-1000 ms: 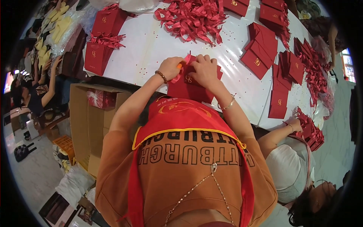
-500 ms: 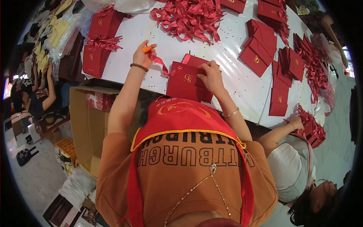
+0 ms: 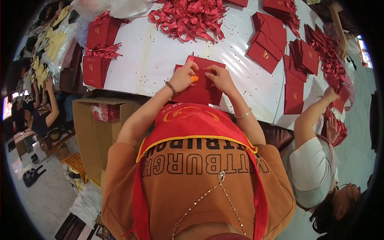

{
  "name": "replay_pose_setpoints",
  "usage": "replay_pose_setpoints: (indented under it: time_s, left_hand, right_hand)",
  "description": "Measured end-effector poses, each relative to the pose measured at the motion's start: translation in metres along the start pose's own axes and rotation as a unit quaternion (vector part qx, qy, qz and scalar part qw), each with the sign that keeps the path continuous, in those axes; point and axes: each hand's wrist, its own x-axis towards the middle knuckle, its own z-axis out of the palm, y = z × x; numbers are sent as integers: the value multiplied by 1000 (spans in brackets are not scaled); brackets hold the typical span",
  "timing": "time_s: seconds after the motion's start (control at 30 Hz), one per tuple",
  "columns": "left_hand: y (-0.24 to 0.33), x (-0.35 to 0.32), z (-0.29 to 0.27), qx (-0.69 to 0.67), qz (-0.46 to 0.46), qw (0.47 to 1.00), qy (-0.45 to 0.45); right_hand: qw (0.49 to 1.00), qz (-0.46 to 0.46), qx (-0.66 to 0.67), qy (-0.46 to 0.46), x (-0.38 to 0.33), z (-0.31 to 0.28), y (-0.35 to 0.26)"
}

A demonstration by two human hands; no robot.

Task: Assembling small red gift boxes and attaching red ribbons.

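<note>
A flat red gift bag [image 3: 200,95] with gold print lies at the table's near edge in front of me, on top of another red bag [image 3: 210,62]. My left hand [image 3: 183,79] is closed in a pinch over its upper left part. An orange cover or small tool [image 3: 194,79] shows at its fingertips, and the ribbon it pinches is mostly hidden. My right hand [image 3: 221,79] grips the bag's upper edge between thumb and fingers. The two hands are close together, apart by a small gap.
A heap of red ribbons [image 3: 190,20] lies at the far middle. Stacked red bags [image 3: 95,72] stand at left; more bags [image 3: 264,46] lie at right. An open cardboard box [image 3: 90,136] is below the table's left edge. A co-worker's hand [image 3: 331,95] works at right.
My left hand has moved right and down to the bag, bringing the ribbon there. My right hand stays at the bag. At right, the co-worker's hand has risen, holding a red piece.
</note>
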Motion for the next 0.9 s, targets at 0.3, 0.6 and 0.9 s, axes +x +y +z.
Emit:
replay_pose_setpoints:
  time_s: [0.3, 0.6, 0.9]
  left_hand:
    - [-13, 10, 25, 218, 164, 951, 147]
    - [-6, 10, 22, 106, 59, 978, 171]
    - [8, -1, 15, 195, 211, 937, 199]
  right_hand:
    - [999, 0, 41, -30, 7, -3, 12]
    - [999, 24, -12, -26, 3, -2, 5]
    - [1000, -8, 2, -3, 8, 2, 19]
